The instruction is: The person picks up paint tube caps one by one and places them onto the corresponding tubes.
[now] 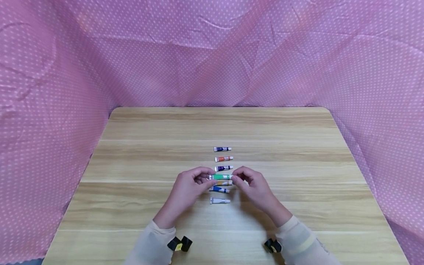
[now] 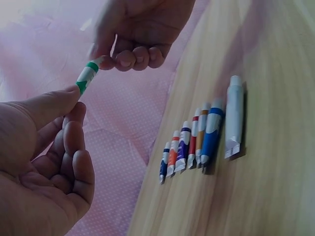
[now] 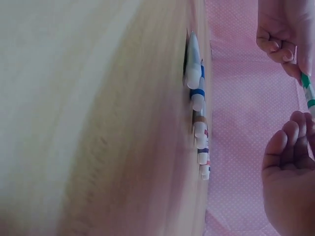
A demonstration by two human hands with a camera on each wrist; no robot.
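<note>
Both grips pinch the green paint tube: your left hand and right hand at opposite ends. It looks light and soft; hold near the ends.

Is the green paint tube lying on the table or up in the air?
In the air: both hands pinch the green tube by its ends above the table.

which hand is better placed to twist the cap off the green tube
Probably the right hand: its fingertips pinch the end of the green tube that matches the cap ends in the row, while the left hand holds the flat end steady.
</note>
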